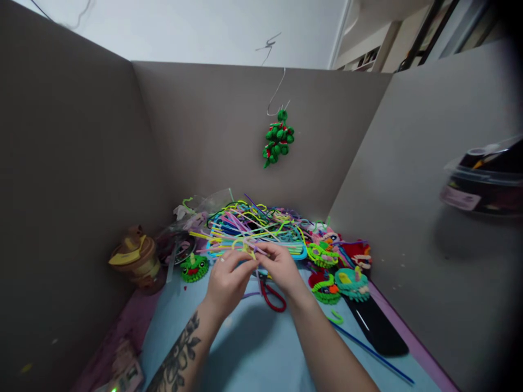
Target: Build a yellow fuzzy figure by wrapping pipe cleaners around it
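My left hand (pixel 229 280) and my right hand (pixel 280 269) meet above the light blue table top (pixel 253 348), fingers pinched together on a thin yellow-green pipe cleaner (pixel 249 249). Just behind them lies a tangled heap of coloured pipe cleaners (pixel 253 226) on a blue tray. Red-handled scissors (pixel 272 296) lie on the table right under my hands. A small green frog-like figure (pixel 194 268) made of pipe cleaners sits left of my left hand.
Several finished pipe-cleaner figures (pixel 339 272) crowd the right side, beside a black flat object (pixel 376 326) and a blue pipe cleaner (pixel 376 354). A green and red ornament (pixel 278 139) hangs on a wire against the grey partition. A brown-yellow container (pixel 137 260) stands at left.
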Action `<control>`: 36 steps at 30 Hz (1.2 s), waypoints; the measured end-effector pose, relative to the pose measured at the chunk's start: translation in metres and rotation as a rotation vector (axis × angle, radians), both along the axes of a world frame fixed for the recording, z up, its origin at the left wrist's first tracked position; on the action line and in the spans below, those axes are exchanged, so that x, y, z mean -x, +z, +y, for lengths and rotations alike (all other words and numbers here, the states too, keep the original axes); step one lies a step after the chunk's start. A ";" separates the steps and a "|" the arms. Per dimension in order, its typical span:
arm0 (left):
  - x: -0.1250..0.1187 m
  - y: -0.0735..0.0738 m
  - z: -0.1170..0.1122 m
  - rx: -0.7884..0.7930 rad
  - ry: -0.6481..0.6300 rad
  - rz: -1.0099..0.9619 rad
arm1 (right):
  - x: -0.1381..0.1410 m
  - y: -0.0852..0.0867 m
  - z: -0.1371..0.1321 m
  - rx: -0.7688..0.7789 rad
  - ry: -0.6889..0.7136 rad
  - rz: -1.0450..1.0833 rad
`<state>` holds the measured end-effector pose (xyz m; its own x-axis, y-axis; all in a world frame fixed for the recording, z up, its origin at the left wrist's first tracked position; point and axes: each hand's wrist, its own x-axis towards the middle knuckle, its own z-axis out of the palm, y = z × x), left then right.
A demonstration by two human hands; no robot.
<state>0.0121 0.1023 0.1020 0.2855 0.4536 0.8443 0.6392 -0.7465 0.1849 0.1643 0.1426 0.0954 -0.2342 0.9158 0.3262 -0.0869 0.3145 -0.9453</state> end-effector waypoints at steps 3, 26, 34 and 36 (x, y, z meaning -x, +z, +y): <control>-0.006 -0.004 -0.003 -0.003 -0.028 -0.030 | 0.000 0.000 -0.001 -0.021 -0.008 -0.038; -0.011 0.013 -0.033 -0.068 -0.193 -0.134 | -0.002 -0.001 0.002 -0.055 -0.061 -0.090; -0.008 -0.016 0.011 0.254 0.113 -0.785 | -0.001 0.002 -0.001 0.114 -0.006 0.135; -0.008 -0.016 0.014 0.321 0.099 -0.879 | 0.001 0.003 -0.003 0.128 -0.001 0.172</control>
<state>0.0197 0.1164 0.0860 -0.4471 0.6898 0.5695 0.2309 -0.5261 0.8185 0.1630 0.1398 0.0987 -0.1843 0.9526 0.2422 -0.2499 0.1929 -0.9489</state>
